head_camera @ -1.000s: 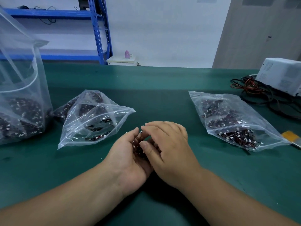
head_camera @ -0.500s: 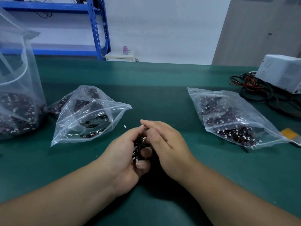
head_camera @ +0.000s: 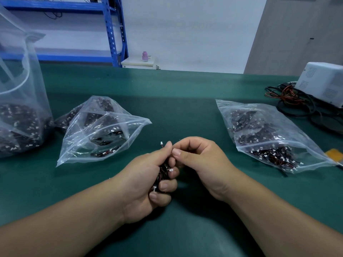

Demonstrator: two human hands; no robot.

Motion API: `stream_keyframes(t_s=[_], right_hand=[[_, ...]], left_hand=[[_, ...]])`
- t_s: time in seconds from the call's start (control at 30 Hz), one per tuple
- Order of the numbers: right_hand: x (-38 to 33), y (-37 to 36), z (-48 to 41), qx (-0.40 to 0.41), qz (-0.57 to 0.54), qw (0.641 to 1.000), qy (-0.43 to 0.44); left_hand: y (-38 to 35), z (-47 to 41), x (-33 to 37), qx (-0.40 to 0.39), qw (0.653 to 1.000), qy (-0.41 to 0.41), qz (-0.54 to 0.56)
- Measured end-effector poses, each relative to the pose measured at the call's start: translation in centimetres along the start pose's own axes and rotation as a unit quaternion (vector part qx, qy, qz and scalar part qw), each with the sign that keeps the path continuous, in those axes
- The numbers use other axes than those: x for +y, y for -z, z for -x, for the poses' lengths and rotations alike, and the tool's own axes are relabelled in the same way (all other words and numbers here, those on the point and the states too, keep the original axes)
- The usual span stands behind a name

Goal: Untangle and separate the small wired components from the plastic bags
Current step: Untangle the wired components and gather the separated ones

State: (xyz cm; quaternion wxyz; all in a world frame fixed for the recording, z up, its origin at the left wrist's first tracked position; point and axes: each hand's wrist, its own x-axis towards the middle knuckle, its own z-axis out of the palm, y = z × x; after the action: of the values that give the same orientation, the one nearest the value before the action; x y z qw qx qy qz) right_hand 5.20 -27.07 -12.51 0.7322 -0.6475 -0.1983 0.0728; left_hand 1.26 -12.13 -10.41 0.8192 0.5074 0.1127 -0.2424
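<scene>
My left hand grips a tangled clump of small wired components, dark red-and-black wires with tiny white connectors, over the green table. One white connector pokes out above my left thumb. My right hand sits against the top of the clump, thumb and curled fingers pinching at it. An open clear plastic bag with a few components lies to the left. A flat zip bag full of components lies to the right. A tall clear bag holding many more stands at the far left.
A white box-shaped device sits at the right edge with a heap of black and red cables beside it. A yellow-tipped item lies by the zip bag. Blue shelving stands behind the table.
My right hand has drawn back to the right off the clump and now pinches at its top. My left fingers have curled tighter round the clump, which shows more.
</scene>
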Motion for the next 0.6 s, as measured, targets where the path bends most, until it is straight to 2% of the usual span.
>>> stream_keyframes(t_s=[0.17, 0.43, 0.6], right_hand=[[-0.1, 0.8, -0.5, -0.022, 0.005, 1.0, -0.021], [0.4, 1.0, -1.3, 0.014, 0.038, 0.999, -0.033], [0.4, 1.0, -1.4, 0.021, 0.007, 0.998, -0.052]], left_hand=[[0.1, 0.0, -0.1, -0.01, 1.0, 0.002, 0.007], [0.3, -0.2, -0.1, -0.024, 1.0, 0.006, 0.0], [0.3, -0.4, 0.0, -0.03, 0.999, 0.01, 0.005]])
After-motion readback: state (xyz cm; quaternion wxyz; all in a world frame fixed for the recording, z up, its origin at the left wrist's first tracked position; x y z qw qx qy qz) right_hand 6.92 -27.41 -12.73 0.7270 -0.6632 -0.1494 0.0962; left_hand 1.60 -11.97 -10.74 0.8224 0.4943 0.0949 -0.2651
